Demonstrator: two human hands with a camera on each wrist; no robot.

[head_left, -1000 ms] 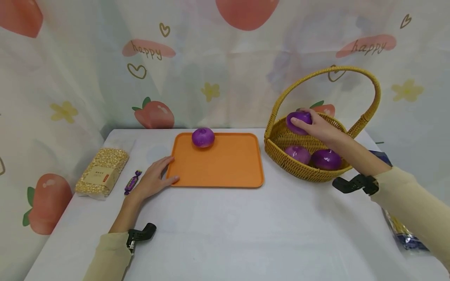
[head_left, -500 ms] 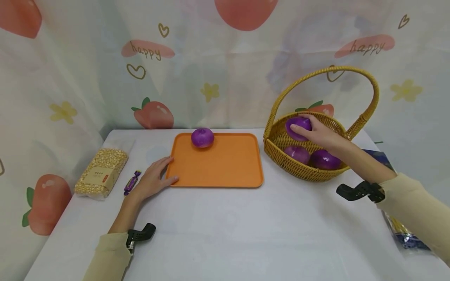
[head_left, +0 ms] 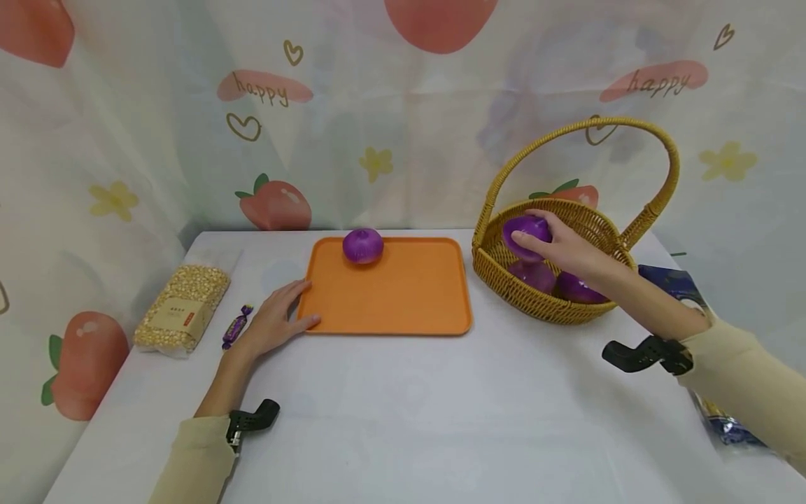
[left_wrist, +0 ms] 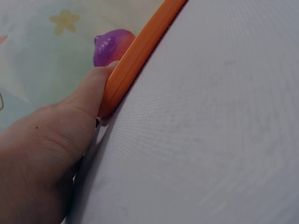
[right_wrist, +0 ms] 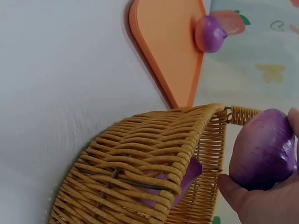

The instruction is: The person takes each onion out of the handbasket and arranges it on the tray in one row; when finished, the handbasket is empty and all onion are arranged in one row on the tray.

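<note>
Purple and glossy, one onion (head_left: 522,227) is gripped between the thumb and fingers of the right hand (head_left: 562,246) above the wicker basket (head_left: 506,292), apparently so that the two onions (head_left: 535,278) inside are cleared. The orange tray (head_left: 409,301), on which another onion (head_left: 363,246) is set, is touched by the left hand's (head_left: 273,318) extended fingers, presumably for steadiness. Compared with half a second earlier, the gripped onion is shifted slightly leftward and lower.
</note>
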